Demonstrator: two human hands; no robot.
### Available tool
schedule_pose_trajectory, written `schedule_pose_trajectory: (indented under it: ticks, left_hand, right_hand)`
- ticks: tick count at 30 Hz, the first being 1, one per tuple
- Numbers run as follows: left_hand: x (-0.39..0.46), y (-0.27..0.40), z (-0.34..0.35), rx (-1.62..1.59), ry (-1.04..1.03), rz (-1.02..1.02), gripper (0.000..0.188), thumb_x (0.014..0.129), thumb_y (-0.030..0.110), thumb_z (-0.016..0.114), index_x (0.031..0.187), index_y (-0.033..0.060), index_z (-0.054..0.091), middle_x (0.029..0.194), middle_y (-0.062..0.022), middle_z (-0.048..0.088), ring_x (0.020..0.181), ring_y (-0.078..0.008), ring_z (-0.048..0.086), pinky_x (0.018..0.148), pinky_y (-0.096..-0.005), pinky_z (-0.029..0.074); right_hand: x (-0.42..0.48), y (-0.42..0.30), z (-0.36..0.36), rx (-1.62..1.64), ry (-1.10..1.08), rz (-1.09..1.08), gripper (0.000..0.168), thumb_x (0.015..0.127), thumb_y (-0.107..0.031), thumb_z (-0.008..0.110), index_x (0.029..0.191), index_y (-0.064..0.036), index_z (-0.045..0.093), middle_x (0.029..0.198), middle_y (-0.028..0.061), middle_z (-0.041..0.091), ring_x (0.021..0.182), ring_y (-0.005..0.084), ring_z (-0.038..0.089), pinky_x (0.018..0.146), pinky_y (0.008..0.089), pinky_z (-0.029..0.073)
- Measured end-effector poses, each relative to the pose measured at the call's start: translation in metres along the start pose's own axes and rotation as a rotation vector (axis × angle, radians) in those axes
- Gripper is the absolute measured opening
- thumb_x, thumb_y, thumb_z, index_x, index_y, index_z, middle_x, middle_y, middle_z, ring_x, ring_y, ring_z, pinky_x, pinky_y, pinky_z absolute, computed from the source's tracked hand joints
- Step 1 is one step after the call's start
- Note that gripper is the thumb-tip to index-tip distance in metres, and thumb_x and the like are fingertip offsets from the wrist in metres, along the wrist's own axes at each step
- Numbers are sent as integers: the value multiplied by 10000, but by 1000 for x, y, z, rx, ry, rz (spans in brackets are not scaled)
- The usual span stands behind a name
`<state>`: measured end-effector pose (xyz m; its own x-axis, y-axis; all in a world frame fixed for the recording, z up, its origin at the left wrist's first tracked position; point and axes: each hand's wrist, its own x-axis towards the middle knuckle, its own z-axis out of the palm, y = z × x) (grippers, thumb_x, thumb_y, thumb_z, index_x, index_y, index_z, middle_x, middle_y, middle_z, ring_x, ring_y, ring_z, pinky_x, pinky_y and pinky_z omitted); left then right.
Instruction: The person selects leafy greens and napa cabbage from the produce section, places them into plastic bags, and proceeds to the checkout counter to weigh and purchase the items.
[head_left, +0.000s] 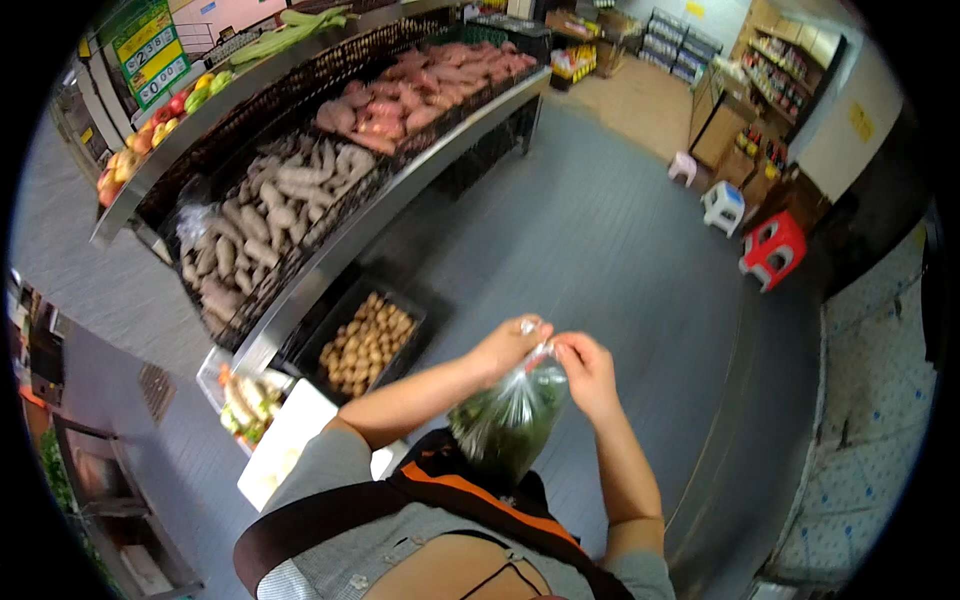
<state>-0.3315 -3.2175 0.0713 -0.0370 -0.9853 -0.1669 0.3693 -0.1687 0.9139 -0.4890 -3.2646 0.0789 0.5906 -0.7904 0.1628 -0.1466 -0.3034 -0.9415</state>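
A clear plastic bag (517, 409) with leafy greens inside hangs in front of my body. Its gathered neck is pinched between my left hand (517, 343) and my right hand (586, 371). The fingertips of both hands meet at the top of the bag, and something whitish shows at my left fingers, too small to make out. The filled part of the bag bulges downward against my dark apron with its orange stripe (480, 491).
A metal-edged stand holds reddish sweet potatoes (427, 90) and brownish tubers (277, 202). Below it sits a black crate of potatoes (367, 345); a white container (289, 442) is at my left. A red stool (774, 250) and a white stool (724, 208) stand along the right.
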Motion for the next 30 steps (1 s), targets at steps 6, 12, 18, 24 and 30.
schedule_pose_trajectory:
  ticks: [6, 12, 18, 24, 30]
  left_hand:
    - [161, 43, -15, -103, 12, 73, 210, 897, 258, 471, 800, 72, 486, 608, 1, 500, 534, -76, 442, 494, -203, 336]
    - [310, 54, 2, 379, -106, 271, 217, 879, 223, 498, 839, 10, 485, 661, -65, 502, 675, -154, 491, 656, -286, 394]
    - [479, 80, -43, 695, -171, 468, 428, 797, 300, 589, 1072, 10, 433, 1050, -159, 451, 952, -264, 478, 829, -344, 388]
    - [578, 136, -144, 909, 156, 166, 548, 787, 309, 608, 1206, 25, 397, 1192, -163, 421, 1038, -256, 493, 854, -360, 420]
    - [599, 133, -227, 821, 553, -121, 414, 786, 312, 590, 1075, 20, 534, 1049, -147, 567, 961, -259, 552, 831, -341, 437]
  right_hand:
    - [132, 36, -69, -328, -152, 29, 622, 678, -231, 714, 1180, -25, 410, 1087, 135, 490, 954, 235, 490, 779, 331, 426]
    - [253, 181, -94, -809, -8, -262, 391, 754, -117, 539, 1121, -13, 457, 1099, 160, 480, 1041, 275, 443, 866, 409, 346]
    - [399, 222, -186, -271, 171, 190, 139, 766, -138, 540, 793, -17, 602, 682, 119, 609, 639, 235, 586, 588, 337, 441]
    - [526, 273, -297, -527, 201, 177, 137, 758, -135, 529, 788, -26, 606, 706, 198, 583, 641, 325, 581, 574, 353, 435]
    - [655, 324, -353, -553, 257, 179, 140, 750, -121, 534, 774, -5, 609, 654, 184, 577, 591, 272, 580, 562, 347, 434]
